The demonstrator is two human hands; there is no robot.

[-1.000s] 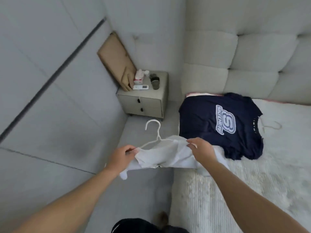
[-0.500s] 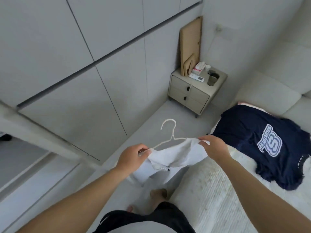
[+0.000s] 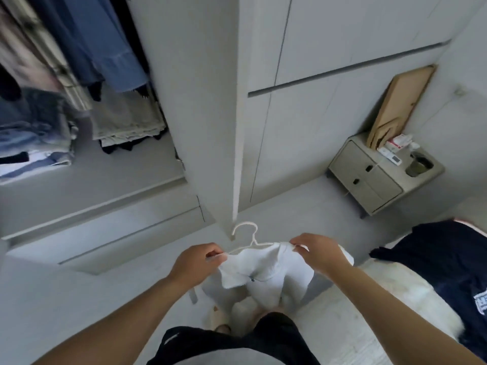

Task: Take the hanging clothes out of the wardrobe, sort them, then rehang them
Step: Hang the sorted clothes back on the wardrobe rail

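Note:
A white shirt [image 3: 266,275] hangs on a white hanger [image 3: 246,233] in front of my body, its hook pointing toward the wardrobe. My left hand [image 3: 196,263] pinches the shirt's left shoulder and the hanger arm. My right hand [image 3: 320,252] pinches the right shoulder. The open wardrobe [image 3: 87,159] at the upper left holds hanging clothes [image 3: 87,46], blue and beige among them, above folded piles [image 3: 34,138]. A navy T-shirt [image 3: 445,262] with a white logo lies flat on the bed at the right.
The open wardrobe door [image 3: 210,106] stands edge-on just beyond the hanger. A bedside cabinet [image 3: 369,180] at the right carries a cup [image 3: 419,164], a remote and a leaning cardboard sheet [image 3: 400,101]. The white bed [image 3: 369,299] runs along my right side.
The view has swung left from the bed to the open wardrobe. Both hands keep their hold on the white shirt and hanger, carried along toward the wardrobe.

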